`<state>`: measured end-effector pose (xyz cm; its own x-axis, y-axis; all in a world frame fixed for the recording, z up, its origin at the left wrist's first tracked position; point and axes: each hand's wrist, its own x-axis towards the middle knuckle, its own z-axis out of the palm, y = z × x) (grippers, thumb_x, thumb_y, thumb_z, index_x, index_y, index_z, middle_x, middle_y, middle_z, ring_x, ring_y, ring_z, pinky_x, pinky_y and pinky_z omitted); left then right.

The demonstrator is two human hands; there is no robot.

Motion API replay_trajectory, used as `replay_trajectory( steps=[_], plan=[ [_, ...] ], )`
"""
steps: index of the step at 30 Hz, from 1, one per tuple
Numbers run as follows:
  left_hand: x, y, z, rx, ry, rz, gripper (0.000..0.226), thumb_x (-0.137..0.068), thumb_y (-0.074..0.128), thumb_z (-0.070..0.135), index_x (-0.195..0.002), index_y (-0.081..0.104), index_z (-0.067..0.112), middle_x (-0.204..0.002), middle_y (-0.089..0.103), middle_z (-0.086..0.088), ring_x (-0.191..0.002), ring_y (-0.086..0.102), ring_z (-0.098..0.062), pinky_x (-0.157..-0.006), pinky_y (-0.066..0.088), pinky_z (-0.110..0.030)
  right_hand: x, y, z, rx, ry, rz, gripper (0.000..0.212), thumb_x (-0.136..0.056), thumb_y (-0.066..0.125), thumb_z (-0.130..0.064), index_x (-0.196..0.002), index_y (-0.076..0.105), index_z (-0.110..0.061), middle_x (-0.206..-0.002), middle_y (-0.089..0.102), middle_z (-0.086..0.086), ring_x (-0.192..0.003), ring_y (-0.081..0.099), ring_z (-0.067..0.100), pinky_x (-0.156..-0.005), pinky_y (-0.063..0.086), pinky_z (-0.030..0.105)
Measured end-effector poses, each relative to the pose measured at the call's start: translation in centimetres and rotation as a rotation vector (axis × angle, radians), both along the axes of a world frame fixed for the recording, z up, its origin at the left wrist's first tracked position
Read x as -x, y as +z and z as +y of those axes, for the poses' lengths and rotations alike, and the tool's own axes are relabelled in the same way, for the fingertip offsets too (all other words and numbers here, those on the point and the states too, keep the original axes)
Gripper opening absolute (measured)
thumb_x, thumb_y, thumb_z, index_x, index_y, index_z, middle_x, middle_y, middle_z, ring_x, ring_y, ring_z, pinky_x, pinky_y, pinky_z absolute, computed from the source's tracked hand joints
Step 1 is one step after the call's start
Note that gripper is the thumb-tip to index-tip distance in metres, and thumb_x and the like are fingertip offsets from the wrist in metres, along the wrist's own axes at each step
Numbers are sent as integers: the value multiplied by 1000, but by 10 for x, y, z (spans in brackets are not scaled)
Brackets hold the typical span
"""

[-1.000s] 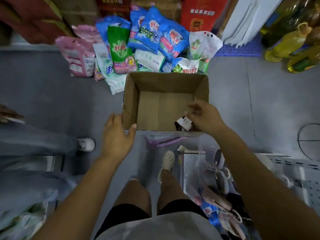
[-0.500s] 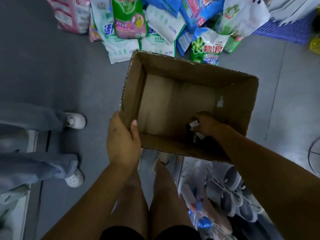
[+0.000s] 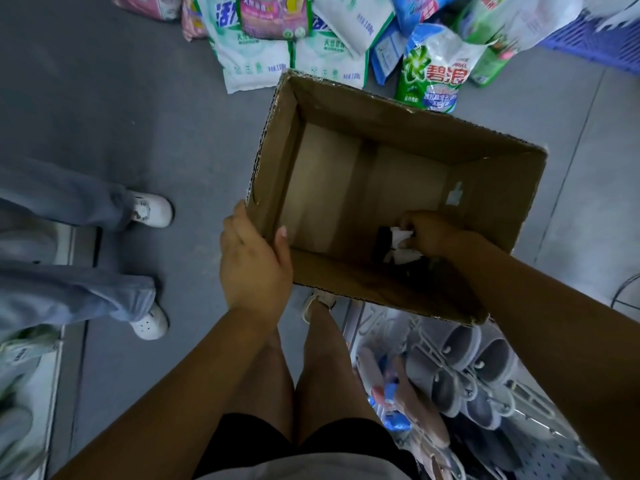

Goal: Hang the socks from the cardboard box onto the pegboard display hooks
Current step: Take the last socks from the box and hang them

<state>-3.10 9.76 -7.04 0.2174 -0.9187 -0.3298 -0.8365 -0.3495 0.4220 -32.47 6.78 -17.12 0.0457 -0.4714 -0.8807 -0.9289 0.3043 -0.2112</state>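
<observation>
While the left hand (image 3: 254,268) grips the cardboard box (image 3: 391,133) by its near-left corner, the right hand (image 3: 427,233) closes around the dark socks (image 3: 398,249) lying inside at the bottom.

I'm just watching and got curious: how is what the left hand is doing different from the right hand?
The left hand grips the near left corner of the cardboard box from outside, thumb over the rim; the right hand reaches down inside. The left hand holds only cardboard; the right hand is closed on a dark sock bundle with a white paper label. Both are bare and touch the same box.
</observation>
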Motion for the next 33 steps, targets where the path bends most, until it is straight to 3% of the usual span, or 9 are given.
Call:
replay_trajectory(
  steps=[3, 6, 10, 12, 14, 16, 20, 27, 33],
  plan=[
    [-1, 4, -1, -38, -11, 45, 65, -101, 57, 32, -152, 31, 0, -142, 48, -22, -130, 50, -36, -101, 48, -45, -3, 24, 1, 60, -186, -121, 26, -94, 69, -20, -111, 57, -4, -117, 60, 16, -106, 57, 30, -77, 39, 30],
    [-1, 18, -4, -88, 46, 122, 69, -102, 57, 33, -154, 26, 1, -152, 38, -22, -140, 41, -35, -113, 41, -46, -13, 62, 4, 141, -400, -260, 20, -96, 67, -26, -109, 59, -12, -108, 65, 8, -96, 63, 23, -76, 52, 35],
    [4, 54, -6, -5, 67, 136, 64, -103, 54, 33, -152, 32, -2, -156, 30, -24, -146, 31, -38, -119, 32, -47, -37, 134, 19, 205, -814, -529, 16, -95, 67, -32, -110, 61, -30, -98, 73, -9, -86, 71, 4, -61, 54, 14],
    [7, 78, -12, -24, 59, 204, 51, -104, 52, 39, -140, 50, 4, -143, 49, -16, -136, 44, -32, -110, 40, -35, -50, 172, 29, 235, -923, -649, 18, -94, 65, -35, -112, 61, -33, -97, 75, -16, -88, 71, 0, -64, 55, 13],
    [11, 107, -22, -242, 123, 430, 43, -100, 50, 58, -110, 67, 20, -113, 68, 3, -113, 62, -20, -88, 46, -23, -63, 207, 40, 260, -968, -744, 22, -93, 65, -35, -114, 61, -31, -99, 75, -16, -91, 72, 3, -66, 56, 16],
    [16, 137, -28, -482, 185, 762, 53, -86, 57, 73, -99, 74, 24, -99, 77, 4, -98, 72, -17, -87, 55, -32, -74, 240, 51, 304, -987, -794, 20, -92, 65, -32, -112, 62, -30, -99, 76, -14, -89, 73, 5, -65, 57, 17],
    [15, 175, -25, -516, 135, 1062, 53, -80, 71, 47, -116, 73, 8, -110, 78, -12, -104, 74, -31, -98, 56, -55, -94, 286, 85, 460, -985, -755, 15, -90, 71, -20, -105, 67, -22, -104, 77, -4, -95, 74, 14, -76, 61, 28],
    [-13, 200, -27, -467, 10, 1161, 16, -99, 63, 14, -112, 69, 9, -104, 79, -2, -96, 75, -15, -75, 62, -29, -130, 323, 169, 639, -1197, -581, 42, -69, 87, -32, -106, 68, -29, -101, 75, -20, -93, 74, 4, -68, 58, 17],
    [-10, 211, -15, -630, -99, 1241, 28, -97, 62, 4, -124, 63, 10, -121, 74, -8, -105, 74, -19, -80, 62, -31, -162, 328, 230, 850, -1659, -627, 56, -60, 89, -32, -111, 70, -19, -110, 76, 6, -101, 74, 27, -80, 60, 36]
  ],
)
